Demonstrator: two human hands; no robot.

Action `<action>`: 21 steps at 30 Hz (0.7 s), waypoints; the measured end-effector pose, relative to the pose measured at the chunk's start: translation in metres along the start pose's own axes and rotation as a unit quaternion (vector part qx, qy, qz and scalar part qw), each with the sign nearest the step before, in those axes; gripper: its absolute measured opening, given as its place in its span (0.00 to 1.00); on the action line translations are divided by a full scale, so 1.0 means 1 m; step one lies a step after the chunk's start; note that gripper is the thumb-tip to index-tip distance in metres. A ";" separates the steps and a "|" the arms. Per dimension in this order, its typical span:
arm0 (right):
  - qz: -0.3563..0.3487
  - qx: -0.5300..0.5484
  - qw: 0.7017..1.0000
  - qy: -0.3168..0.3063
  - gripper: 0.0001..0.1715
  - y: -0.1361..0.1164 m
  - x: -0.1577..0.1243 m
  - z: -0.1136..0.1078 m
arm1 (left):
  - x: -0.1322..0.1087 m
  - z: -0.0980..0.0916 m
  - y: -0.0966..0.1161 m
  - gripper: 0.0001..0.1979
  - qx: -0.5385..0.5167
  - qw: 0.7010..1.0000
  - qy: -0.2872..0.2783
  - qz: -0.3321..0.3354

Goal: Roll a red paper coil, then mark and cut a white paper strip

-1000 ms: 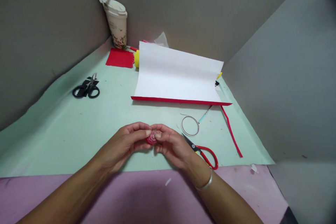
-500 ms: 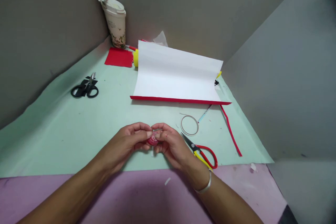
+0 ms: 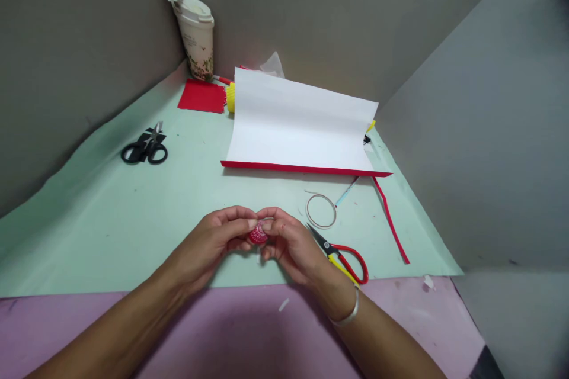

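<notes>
Both hands meet over the near edge of the pale green mat [image 3: 111, 219]. My left hand [image 3: 208, 246] and my right hand [image 3: 291, 246] pinch a small red patterned piece [image 3: 256, 234] between their fingertips, fingers closed on it from both sides. A silver bangle [image 3: 347, 312] circles my right wrist. Red-handled scissors [image 3: 344, 254] lie just right of my right hand, and a thin ring of tape [image 3: 320, 211] lies beyond it.
A large white sheet with a red edge [image 3: 302, 127] lies curled at the back. Black scissors [image 3: 146, 148] lie at the left, a red square [image 3: 202, 96] and a paper cup [image 3: 195, 32] in the far corner. A red strip [image 3: 391, 219] runs along the right. Grey walls enclose the mat.
The hands stay in place; the fingertips shift slightly on the red piece. The view has drifted a little.
</notes>
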State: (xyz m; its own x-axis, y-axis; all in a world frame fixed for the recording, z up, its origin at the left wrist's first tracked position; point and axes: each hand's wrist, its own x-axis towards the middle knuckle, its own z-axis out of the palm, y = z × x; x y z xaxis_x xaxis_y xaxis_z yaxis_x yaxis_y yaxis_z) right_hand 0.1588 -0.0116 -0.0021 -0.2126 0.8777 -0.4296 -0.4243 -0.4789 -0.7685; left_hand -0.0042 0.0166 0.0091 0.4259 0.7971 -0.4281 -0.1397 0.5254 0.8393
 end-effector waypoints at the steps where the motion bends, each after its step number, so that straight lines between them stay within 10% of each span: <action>1: 0.001 0.000 1.000 0.000 0.21 0.000 0.000 0.000 | 0.000 0.000 -0.001 0.06 0.002 1.000 -0.001 0.000; 10: -0.079 -0.067 0.994 0.044 0.15 -0.003 0.000 -0.001 | -0.002 -0.002 0.000 0.18 -0.029 0.999 -0.020 -0.017; 21: -0.288 -0.375 0.881 0.022 0.10 -0.012 -0.005 -0.010 | 0.000 -0.007 0.003 0.17 -0.013 0.999 0.007 -0.036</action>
State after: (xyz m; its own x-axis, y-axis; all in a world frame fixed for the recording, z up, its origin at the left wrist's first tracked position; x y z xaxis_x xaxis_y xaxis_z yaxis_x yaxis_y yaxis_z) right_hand 0.1740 -0.0103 0.0046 -0.1104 0.9856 0.1277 0.2548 0.1523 -0.9549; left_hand -0.0110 0.0201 0.0092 0.4224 0.7610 -0.4924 -0.1325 0.5892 0.7970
